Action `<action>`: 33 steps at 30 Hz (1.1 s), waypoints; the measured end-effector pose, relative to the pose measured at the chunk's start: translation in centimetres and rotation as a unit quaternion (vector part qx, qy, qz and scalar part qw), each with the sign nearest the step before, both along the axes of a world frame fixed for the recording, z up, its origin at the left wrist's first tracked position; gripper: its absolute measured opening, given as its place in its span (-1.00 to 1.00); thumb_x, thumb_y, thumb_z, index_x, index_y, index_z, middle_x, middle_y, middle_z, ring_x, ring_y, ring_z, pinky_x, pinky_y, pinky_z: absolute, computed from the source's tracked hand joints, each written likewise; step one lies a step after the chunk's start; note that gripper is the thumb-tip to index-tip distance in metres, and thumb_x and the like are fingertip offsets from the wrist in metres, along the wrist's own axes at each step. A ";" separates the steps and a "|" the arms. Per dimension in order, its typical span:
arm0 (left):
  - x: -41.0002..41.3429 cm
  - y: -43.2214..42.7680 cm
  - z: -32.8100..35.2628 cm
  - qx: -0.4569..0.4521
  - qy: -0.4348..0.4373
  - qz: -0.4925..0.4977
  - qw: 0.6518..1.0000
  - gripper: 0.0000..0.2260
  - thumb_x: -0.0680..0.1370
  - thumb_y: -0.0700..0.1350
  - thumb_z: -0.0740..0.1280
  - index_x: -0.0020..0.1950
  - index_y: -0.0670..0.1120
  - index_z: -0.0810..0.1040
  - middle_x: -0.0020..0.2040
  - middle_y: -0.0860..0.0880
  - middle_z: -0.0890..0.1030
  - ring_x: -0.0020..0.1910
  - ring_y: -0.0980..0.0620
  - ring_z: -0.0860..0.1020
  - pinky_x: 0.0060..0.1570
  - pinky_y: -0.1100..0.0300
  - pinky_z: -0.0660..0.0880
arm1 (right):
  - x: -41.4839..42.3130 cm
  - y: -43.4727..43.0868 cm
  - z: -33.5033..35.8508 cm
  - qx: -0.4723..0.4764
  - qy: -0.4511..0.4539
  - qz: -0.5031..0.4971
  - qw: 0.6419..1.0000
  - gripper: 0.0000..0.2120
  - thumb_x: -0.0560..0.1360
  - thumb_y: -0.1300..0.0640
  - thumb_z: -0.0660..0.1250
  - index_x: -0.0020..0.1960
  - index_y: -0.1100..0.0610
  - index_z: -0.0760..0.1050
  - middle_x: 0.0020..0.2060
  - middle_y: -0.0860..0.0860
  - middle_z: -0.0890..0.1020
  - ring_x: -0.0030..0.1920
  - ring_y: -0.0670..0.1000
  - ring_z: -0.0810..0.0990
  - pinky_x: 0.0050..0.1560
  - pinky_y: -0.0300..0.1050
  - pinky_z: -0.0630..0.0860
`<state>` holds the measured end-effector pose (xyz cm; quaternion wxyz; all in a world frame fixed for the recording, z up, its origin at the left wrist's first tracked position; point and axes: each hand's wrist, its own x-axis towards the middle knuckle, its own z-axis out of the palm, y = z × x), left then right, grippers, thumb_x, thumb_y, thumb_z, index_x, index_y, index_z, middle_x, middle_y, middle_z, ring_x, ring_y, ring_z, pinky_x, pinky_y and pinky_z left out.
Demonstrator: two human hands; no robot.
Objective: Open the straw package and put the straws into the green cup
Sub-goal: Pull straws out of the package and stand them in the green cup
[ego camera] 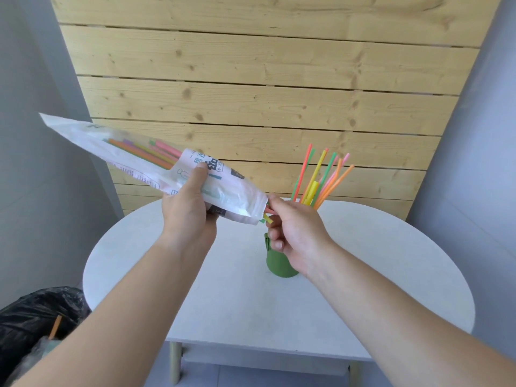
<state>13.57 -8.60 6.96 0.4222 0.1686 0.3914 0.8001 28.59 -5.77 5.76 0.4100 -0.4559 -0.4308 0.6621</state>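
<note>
White plastic printed with teal and dark lettering fills my left hand (190, 210) — the straw package (156, 166), which I grip around its middle with my thumb pressed on top and my fingers curled underneath. It slants from its sealed end up at the far left down to its open mouth at the right, held in the air above the white table (377, 275). Through the clear window I see orange, pink, green and purple straws lying inside. My right hand (296, 236) is closed at the mouth of the package, thumb and fingertips pinching the ends of a few straws (267, 216) that poke out — a pink one and a yellow one show just beside my fingers. Directly below and behind that hand stands the green cup (279, 263) on the table, partly hidden by my palm. A fan of straws (321, 177) in orange, yellow, green and pink rises from it and leans to the right against the pale wood-plank wall (265, 79). At the near left, on the floor, sits a black bin bag (36, 311).
</note>
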 end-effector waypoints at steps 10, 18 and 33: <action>-1.1 0.4 -0.5 -0.003 -0.042 -0.005 0.999 -0.64 0.60 -0.16 0.44 0.39 -0.20 0.55 0.03 -0.08 0.73 -0.03 -0.04 0.74 -0.03 0.05 0.70 | 0.7 0.5 0.2 0.030 0.011 -0.012 0.999 -0.82 0.61 0.05 0.34 -0.09 0.15 0.54 -0.45 0.04 0.54 -0.54 -0.06 0.43 -0.56 -0.25 0.34; -2.0 0.8 -0.9 0.000 -0.075 -0.009 0.997 -0.65 0.60 -0.16 0.45 0.37 -0.17 0.56 0.22 -0.12 0.73 0.13 -0.08 0.73 0.17 -0.09 0.65 | 1.4 1.0 0.6 0.043 0.019 -0.026 0.999 -0.90 0.56 0.18 0.40 -0.09 0.18 0.54 -0.44 0.05 0.55 -0.55 -0.08 0.43 -0.57 -0.26 0.35; -3.4 1.1 -1.5 -0.002 -0.132 -0.003 0.991 -0.67 0.63 -0.14 0.40 0.38 -0.17 0.54 0.17 -0.11 0.74 0.10 -0.07 0.74 0.20 -0.13 0.63 | 3.9 2.6 2.1 0.103 -0.008 -0.009 0.995 -0.92 0.51 0.22 0.47 -0.07 0.22 0.60 -0.47 0.06 0.63 -0.57 -0.11 0.50 -0.56 -0.29 0.44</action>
